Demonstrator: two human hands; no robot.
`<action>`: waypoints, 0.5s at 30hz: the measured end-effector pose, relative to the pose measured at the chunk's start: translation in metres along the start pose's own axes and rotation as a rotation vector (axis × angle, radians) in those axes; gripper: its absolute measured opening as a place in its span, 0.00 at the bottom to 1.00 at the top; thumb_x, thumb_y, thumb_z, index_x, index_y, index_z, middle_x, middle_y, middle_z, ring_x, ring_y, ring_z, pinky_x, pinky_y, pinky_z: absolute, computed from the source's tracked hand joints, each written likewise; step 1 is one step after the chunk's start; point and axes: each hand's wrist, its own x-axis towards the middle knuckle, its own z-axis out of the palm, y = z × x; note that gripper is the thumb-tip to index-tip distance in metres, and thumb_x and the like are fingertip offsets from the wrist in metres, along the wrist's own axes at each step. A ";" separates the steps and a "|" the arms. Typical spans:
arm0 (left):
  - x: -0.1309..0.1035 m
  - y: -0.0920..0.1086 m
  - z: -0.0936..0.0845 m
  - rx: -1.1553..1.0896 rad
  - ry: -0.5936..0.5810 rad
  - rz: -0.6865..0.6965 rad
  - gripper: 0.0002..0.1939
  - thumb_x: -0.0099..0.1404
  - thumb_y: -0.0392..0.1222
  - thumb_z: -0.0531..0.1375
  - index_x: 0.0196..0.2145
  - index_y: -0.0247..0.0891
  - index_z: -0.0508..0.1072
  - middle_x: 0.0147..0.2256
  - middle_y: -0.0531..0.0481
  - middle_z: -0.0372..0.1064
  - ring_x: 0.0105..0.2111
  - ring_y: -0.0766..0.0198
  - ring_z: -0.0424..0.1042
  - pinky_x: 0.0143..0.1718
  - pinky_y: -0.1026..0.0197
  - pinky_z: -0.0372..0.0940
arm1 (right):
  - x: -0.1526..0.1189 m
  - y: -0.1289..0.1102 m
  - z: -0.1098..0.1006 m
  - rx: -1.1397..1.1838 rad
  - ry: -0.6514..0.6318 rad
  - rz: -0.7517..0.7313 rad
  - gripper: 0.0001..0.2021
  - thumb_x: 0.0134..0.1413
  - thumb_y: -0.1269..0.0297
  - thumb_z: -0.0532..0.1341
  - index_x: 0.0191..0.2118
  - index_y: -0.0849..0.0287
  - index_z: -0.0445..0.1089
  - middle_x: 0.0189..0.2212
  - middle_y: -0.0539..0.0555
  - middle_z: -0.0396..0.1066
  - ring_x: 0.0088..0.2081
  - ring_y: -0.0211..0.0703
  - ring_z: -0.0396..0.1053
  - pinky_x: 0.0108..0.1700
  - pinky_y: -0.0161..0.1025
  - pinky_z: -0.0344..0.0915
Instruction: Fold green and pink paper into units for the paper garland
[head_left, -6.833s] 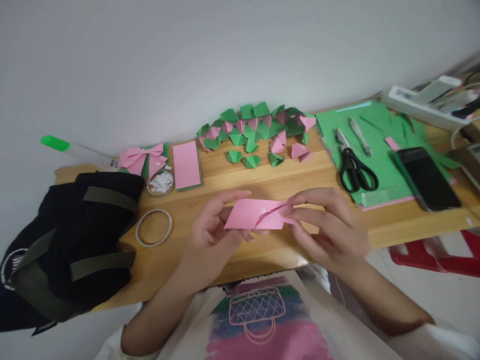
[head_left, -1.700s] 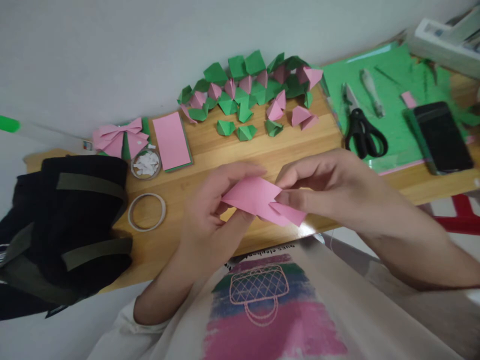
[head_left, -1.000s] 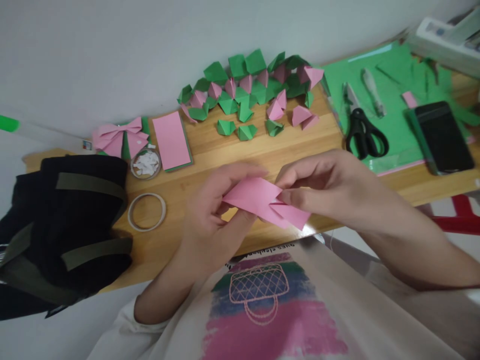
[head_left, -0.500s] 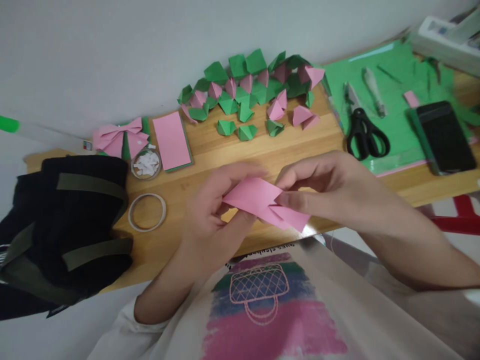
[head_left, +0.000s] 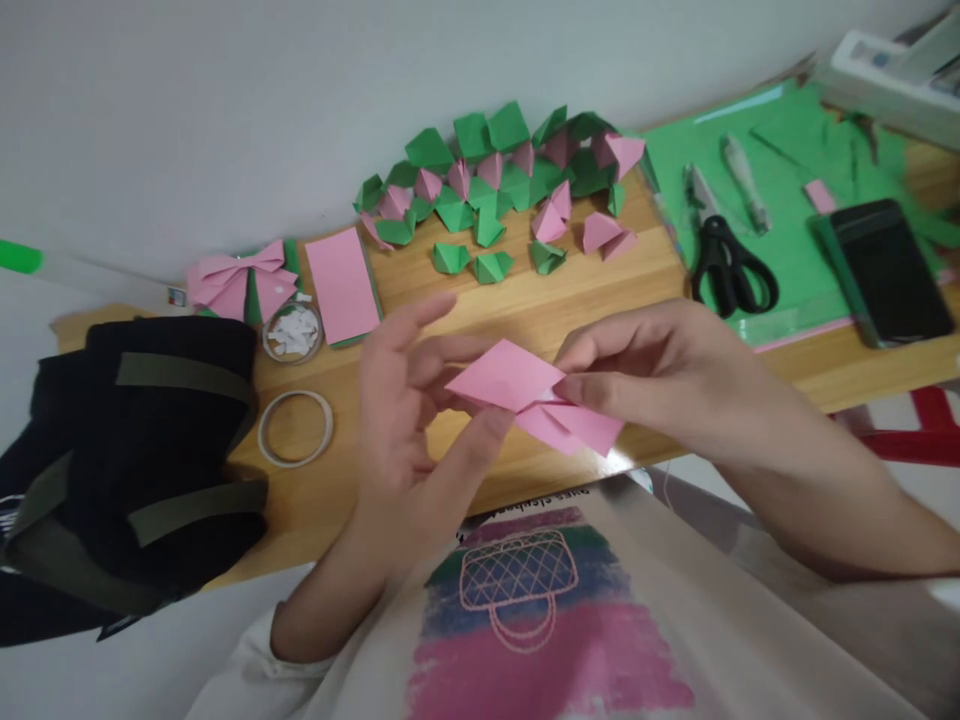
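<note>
A folded piece of pink paper (head_left: pixel 506 375) is held up between both hands above the table's front edge. Its left part forms a flat diamond, and loose flaps spread at the lower right. My left hand (head_left: pixel 420 430) pinches the paper's lower left side, thumb in front and fingers partly hidden behind, with the index finger raised away from it. My right hand (head_left: pixel 660 375) is closed on the paper's right side, thumb on top by a pale spot at the fold.
Folded green and pink paper pieces (head_left: pixel 491 185) stand along the wall. Left are a pink bow (head_left: pixel 244 278), pink sheets (head_left: pixel 343 285), a dish of white scraps (head_left: pixel 292 332), a tape roll (head_left: pixel 260 430) and a black bag (head_left: pixel 172 400). Right lie scissors (head_left: pixel 724 265) and a phone (head_left: pixel 889 270).
My left index finger has lifted off the paper, and the left fingers have spread. The diamond part shows more fully, and a pale spot now shows near my right thumb.
</note>
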 end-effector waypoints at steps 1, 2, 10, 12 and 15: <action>-0.002 0.001 0.000 0.040 0.070 0.048 0.26 0.60 0.30 0.64 0.55 0.44 0.66 0.46 0.50 0.71 0.43 0.63 0.75 0.36 0.60 0.74 | 0.000 0.000 0.000 0.001 0.000 -0.003 0.07 0.46 0.69 0.63 0.21 0.63 0.73 0.18 0.47 0.68 0.22 0.29 0.60 0.24 0.30 0.55; -0.003 0.001 -0.001 0.104 0.138 0.112 0.26 0.58 0.32 0.66 0.53 0.45 0.67 0.47 0.50 0.70 0.44 0.61 0.74 0.36 0.58 0.74 | 0.000 0.000 0.001 0.000 0.001 -0.007 0.07 0.46 0.69 0.63 0.21 0.63 0.72 0.18 0.47 0.67 0.22 0.29 0.59 0.24 0.30 0.54; -0.006 -0.006 -0.019 0.795 0.024 0.677 0.07 0.59 0.38 0.62 0.37 0.43 0.77 0.62 0.52 0.60 0.54 0.48 0.66 0.49 0.40 0.69 | 0.000 0.001 0.002 0.002 0.005 0.012 0.08 0.46 0.67 0.63 0.21 0.63 0.72 0.19 0.48 0.65 0.23 0.30 0.58 0.25 0.31 0.53; -0.004 -0.005 -0.016 0.818 0.012 0.676 0.07 0.58 0.35 0.63 0.36 0.41 0.76 0.60 0.48 0.64 0.55 0.47 0.67 0.50 0.41 0.68 | -0.002 0.000 0.002 0.010 -0.001 0.012 0.08 0.47 0.67 0.63 0.22 0.64 0.72 0.19 0.48 0.66 0.23 0.30 0.58 0.25 0.31 0.54; 0.001 -0.002 -0.009 0.778 -0.004 0.641 0.06 0.60 0.33 0.61 0.34 0.43 0.73 0.56 0.46 0.67 0.54 0.49 0.67 0.52 0.42 0.67 | -0.005 -0.001 0.002 -0.012 -0.020 0.001 0.08 0.48 0.66 0.63 0.22 0.63 0.71 0.19 0.47 0.64 0.22 0.30 0.56 0.24 0.32 0.52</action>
